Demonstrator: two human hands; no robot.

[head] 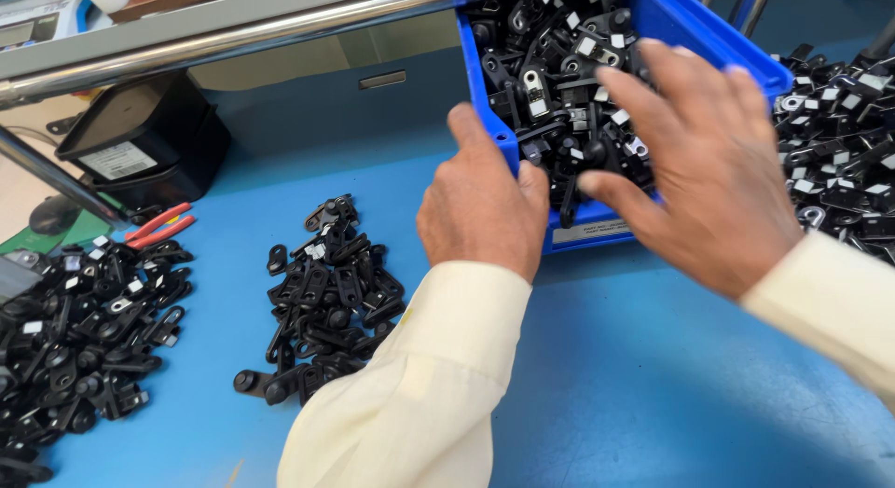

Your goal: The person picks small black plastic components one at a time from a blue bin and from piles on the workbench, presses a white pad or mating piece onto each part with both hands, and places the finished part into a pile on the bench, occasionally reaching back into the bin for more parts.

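A person in cream sleeves works at a blue tabletop (653, 385), seen from above. Toward the far edge sits a blue bin (709, 41) heaped with small black plastic parts (550, 87), some with white labels or metal inserts. The left hand (480, 208) grips the bin's near-left corner, thumb on the rim, fingers curled around the wall. The right hand (699, 162) is spread open over the heap, fingers (643, 101) loose and grasping nothing, the thumb touching parts at the near wall. The parts lie directly under and between these fingers.

To do this well, the left hand should likely hold the bin steady while the right closes on a few parts, not a tangled clump.

Loose piles of the same parts lie at the left edge (75, 348), at the middle (326, 292) and at the right edge (839, 143). Red-handled pliers (158, 227) lie near the left pile.
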